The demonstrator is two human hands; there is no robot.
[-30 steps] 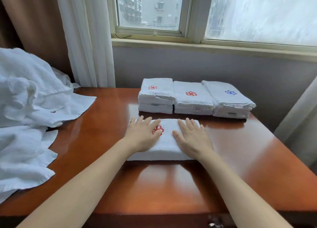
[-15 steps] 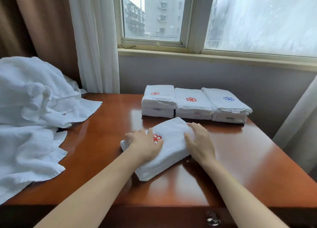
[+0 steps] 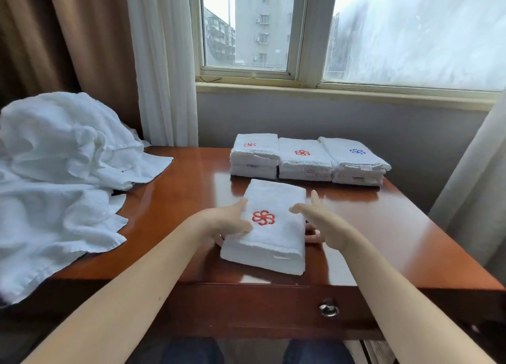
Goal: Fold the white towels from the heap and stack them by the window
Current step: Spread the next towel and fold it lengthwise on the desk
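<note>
You have the folded towel (image 3: pixel 273 243) between both hands, low over the front half of the counter (image 3: pixel 383 226). Its long axis runs away from you towards the window (image 3: pixel 246 29), with the far end leaning slightly to your right. One short end faces you near the counter's front edge and the other points at the stacks. The red emblem (image 3: pixel 263 217) faces up, about midway along its length.

Your left hand (image 3: pixel 227 222) grips the towel's left long side, thumb on top beside the emblem and fingers tucked underneath. Your right hand (image 3: pixel 319 218) grasps the right long side, thumb reaching onto the top and fingers (image 3: pixel 312 236) curled below the edge. Whether the towel rests on the wood or is raised off it, I cannot tell.

Three stacks sit side by side at the counter's back edge below the window: the left stack (image 3: pixel 254 158) and middle stack (image 3: pixel 304 162) carry red emblems, and the right stack (image 3: pixel 356 163) a blue one. Their long axes also run towards the window.

The heap (image 3: pixel 60 172) of unfolded white towels lies to your left, draped over the counter's left edge.
</note>
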